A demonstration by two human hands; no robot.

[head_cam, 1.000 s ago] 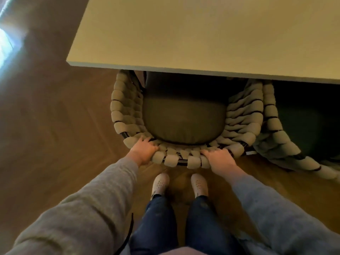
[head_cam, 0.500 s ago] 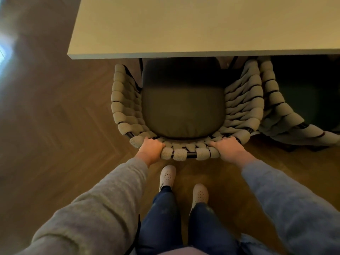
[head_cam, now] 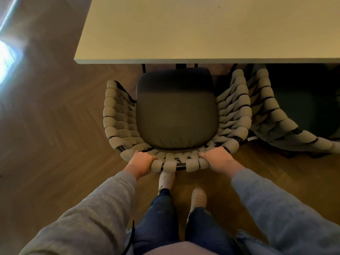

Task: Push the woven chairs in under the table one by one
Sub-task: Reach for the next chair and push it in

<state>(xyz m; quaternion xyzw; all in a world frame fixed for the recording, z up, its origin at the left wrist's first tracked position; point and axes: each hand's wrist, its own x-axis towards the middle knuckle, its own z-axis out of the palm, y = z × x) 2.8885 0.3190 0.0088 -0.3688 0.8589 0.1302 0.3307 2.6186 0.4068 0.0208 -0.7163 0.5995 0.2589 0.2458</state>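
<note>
Stepped the left foot nearer the counter since a second ago. Gripping the woven chair with left hand and right hand curled over its back rim, seat mostly short of the counter edge. Push evenly, straight under, clear of the neighbouring chair.

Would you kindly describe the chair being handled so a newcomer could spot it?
Find the pale table; two woven chairs stand at its near edge. It is the left chair, its dark cushion in plain view. Unlike its neighbour, tucked further under, its back is gripped by the left hand and right hand.
</note>
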